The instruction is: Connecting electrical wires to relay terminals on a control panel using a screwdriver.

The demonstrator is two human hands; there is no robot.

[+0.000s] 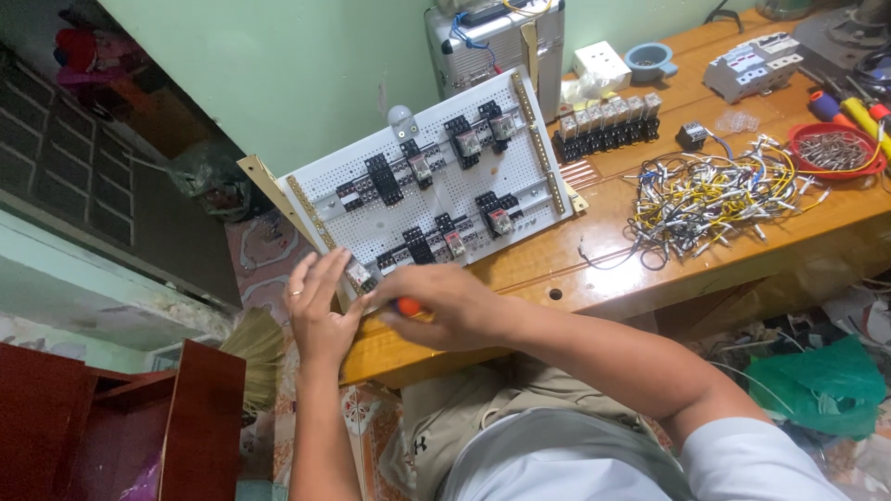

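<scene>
Seated close against the near edge of the wooden surface (650, 269), arms reaching forward. Right hand (445, 311) curled tight, grip closed on an orange-handled screwdriver (406, 305), only a stub of the handle showing past the fingers; tip hidden, aimed toward the board's near-left corner. Left hand (320, 311) fingers spread, not closed on anything, fingertips pressed at a small relay base (358, 274) at that corner, likely to steady it against the driver's push. White perforated mounting panel (436, 181) angled across the surface, near corner overhanging the edge, probably turned so the working corner sits within easy reach. Black relay sockets (380, 178) in rows along metal rails on the panel. Further out to the right, a tangle of short yellow and white wires (715, 199) piled loose. Beyond, a line of spare relays (608, 125), a red dish of metal pins (833, 148), grey breaker block (752, 63), blue bowl (650, 60), metal case (497, 51) against the green wall.
</scene>
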